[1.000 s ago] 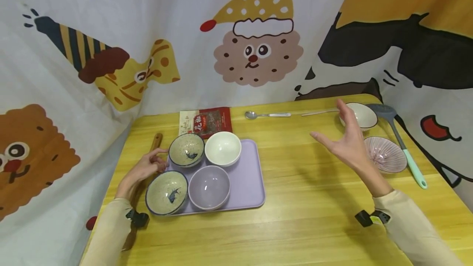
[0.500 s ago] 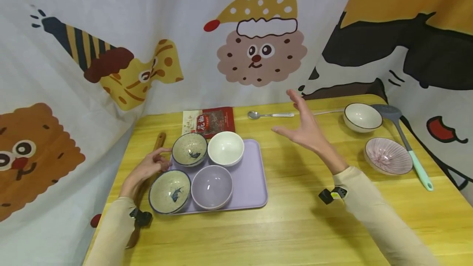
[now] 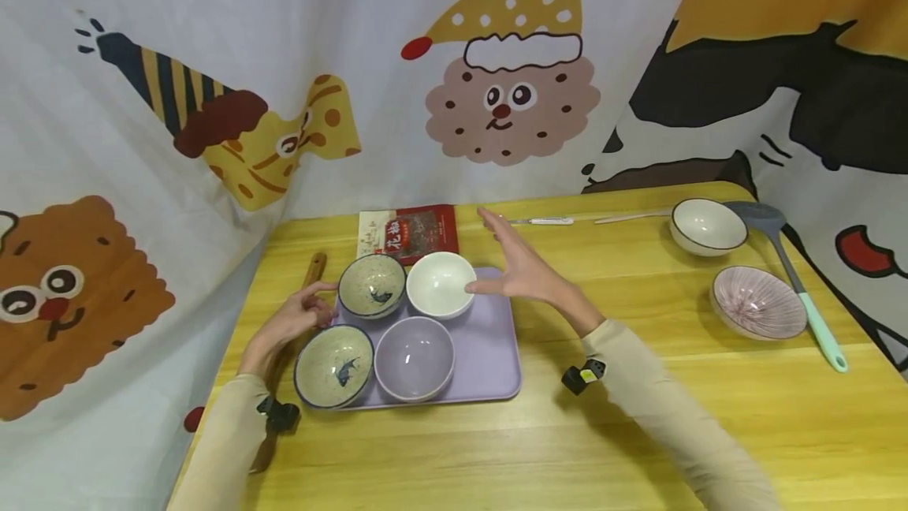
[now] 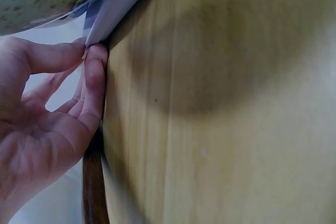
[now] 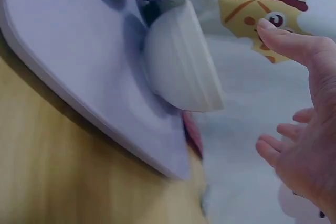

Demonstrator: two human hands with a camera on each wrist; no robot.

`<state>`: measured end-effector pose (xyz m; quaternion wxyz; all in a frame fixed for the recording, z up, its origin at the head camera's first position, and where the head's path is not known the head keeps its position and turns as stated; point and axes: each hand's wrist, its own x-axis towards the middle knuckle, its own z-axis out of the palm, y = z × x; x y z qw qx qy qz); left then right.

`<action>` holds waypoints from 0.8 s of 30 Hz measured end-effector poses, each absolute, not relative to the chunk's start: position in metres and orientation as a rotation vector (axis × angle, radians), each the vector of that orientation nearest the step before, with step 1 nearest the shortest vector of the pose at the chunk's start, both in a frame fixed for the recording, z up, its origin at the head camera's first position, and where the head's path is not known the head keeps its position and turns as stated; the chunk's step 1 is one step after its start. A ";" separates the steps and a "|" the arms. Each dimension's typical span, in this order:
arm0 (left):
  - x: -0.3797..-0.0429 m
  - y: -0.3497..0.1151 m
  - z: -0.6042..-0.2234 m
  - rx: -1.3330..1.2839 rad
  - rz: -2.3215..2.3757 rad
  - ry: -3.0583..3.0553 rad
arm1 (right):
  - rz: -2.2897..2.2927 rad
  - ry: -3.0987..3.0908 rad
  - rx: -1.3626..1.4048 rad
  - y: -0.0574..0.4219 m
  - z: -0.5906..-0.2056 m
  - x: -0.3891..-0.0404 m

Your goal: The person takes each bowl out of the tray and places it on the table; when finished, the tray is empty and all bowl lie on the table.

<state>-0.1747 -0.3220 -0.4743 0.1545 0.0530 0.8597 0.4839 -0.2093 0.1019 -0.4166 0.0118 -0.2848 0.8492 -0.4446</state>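
The lilac tray (image 3: 488,353) carries two speckled bowls with blue fish, one at the back (image 3: 372,285) and one in front (image 3: 333,367). A white bowl (image 3: 440,285) and a lilac bowl (image 3: 414,359) stand beside them. At the tray's left edge, my left hand (image 3: 296,318) pinches the rim between thumb and fingers, as the left wrist view shows on the tray rim (image 4: 118,6). My right hand (image 3: 523,273) hovers by the tray's back right corner, thumb and fingers spread, holding nothing. In the right wrist view it is apart from the white bowl (image 5: 176,59).
A seasoning packet (image 3: 418,235) and a spoon (image 3: 546,221) lie at the back. On the right are a cream bowl (image 3: 708,227), a striped pink bowl (image 3: 759,303) and a spatula (image 3: 816,322). A wooden stick-like handle (image 3: 316,266) lies left of the tray.
My right hand has moved left, from beside the striped bowl across the table to the tray's back right corner. My left hand has stayed at the tray's edge, and the view has shifted slightly.
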 end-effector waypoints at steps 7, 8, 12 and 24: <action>-0.178 -0.322 -0.473 0.166 1.393 2.456 | -1.333 2.530 -0.883 0.086 -0.440 -0.209; -0.178 -0.322 -0.473 0.165 1.394 2.454 | -1.333 2.520 -0.883 0.084 -0.443 -0.209; -0.180 -0.321 -0.472 0.167 1.397 2.439 | -1.319 2.475 -0.896 0.076 -0.454 -0.209; -0.178 -0.323 -0.476 0.154 1.351 2.454 | -1.415 2.480 -0.913 0.065 -0.474 -0.210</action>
